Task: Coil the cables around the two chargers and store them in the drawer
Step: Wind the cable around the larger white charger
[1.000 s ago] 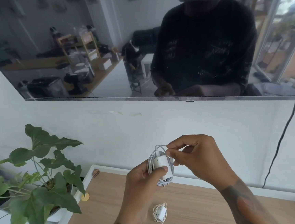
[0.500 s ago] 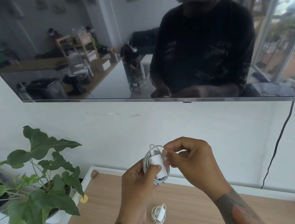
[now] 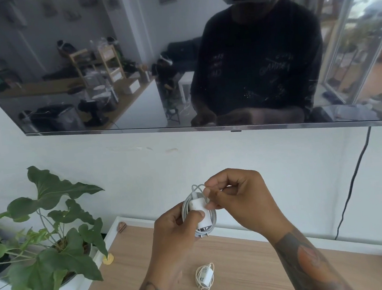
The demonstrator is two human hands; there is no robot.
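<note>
- Surface: light wood top (image 3: 253, 266) with a raised white rim, butted against a white wall (image 3: 186, 159).
- Wall-mounted dark screen (image 3: 131, 57) above; it reflects a person in a dark top wearing a headset, plus a room with wooden shelving and a table.
- Black cable (image 3: 351, 195) drops from the screen's lower right edge down the wall, behind the surface.
- Potted plant (image 3: 47, 229) with broad green leaves at left, in a white pot, just beside the surface's left edge.
- Small yellow disc (image 3: 108, 259) on the left rim; a small brown object (image 3: 122, 226) at the back-left corner, can't tell what it is.
- Left hand (image 3: 172, 236): fingers curled round the held charger (image 3: 202, 215), thumb pressed across its white face. Firm grip, held up above the surface.
- Right hand (image 3: 238, 200): fingers curled in, thumb and forefinger pinching the white cable (image 3: 196, 188) at the top of the charger. Both forearms tattooed.
- Held charger: white block, cable coiled round it in several loops, one small loop sticking out at the top. Two metal prongs point down at the bottom end.
- Second charger (image 3: 205, 277): smaller, white, lying flat on the wood near the front, well below the hands. Its thin cable is already coiled round it, connector tip trailing out toward the near edge.
- Drawer not visible in this view.
</note>
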